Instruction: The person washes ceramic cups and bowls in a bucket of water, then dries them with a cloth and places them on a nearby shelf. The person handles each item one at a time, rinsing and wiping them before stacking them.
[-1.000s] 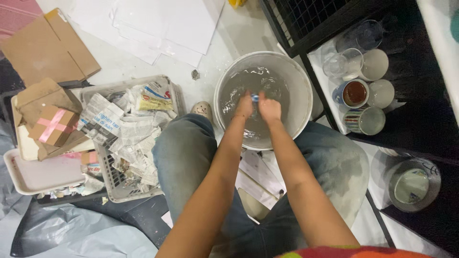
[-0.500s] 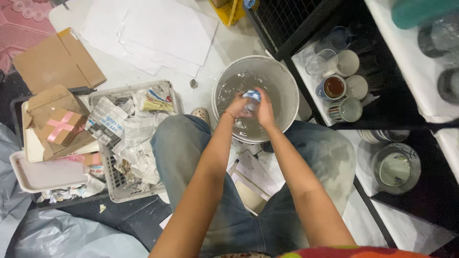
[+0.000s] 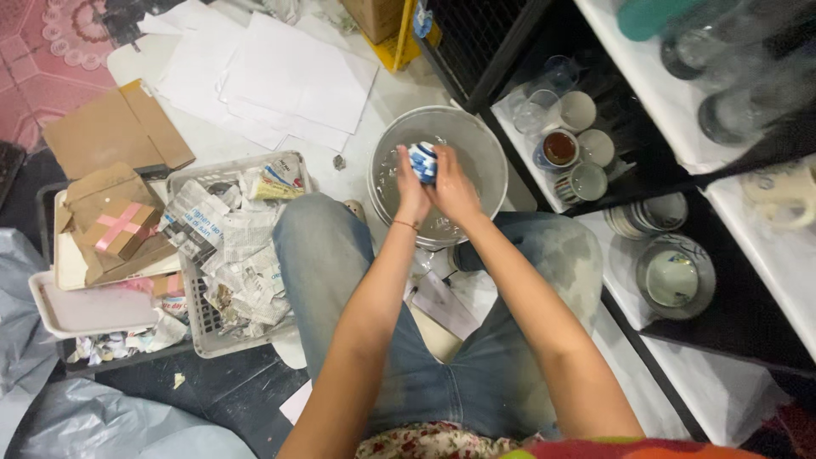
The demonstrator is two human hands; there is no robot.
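Both hands meet over the bucket [image 3: 493,161] of water at twelve o'clock from the knees. The left hand [image 3: 410,183] and right hand [image 3: 455,189] have their fingers clamped on a small blue-and-white cup [image 3: 422,161], lifted clear of the water. Wet glazed ceramic looks slippery and breakable; cupping its body from both sides seems safest.

- Grey basket [image 3: 201,338] that I see stuffed with crumpled newspaper [image 3: 236,246].
- White paper sheets [image 3: 280,76] on the floor.
- Flattened cardboard [image 3: 115,132].
- Cups [image 3: 571,151] on a dark shelf [image 3: 671,183].
- Small box [image 3: 121,228] crossed with pink tape.
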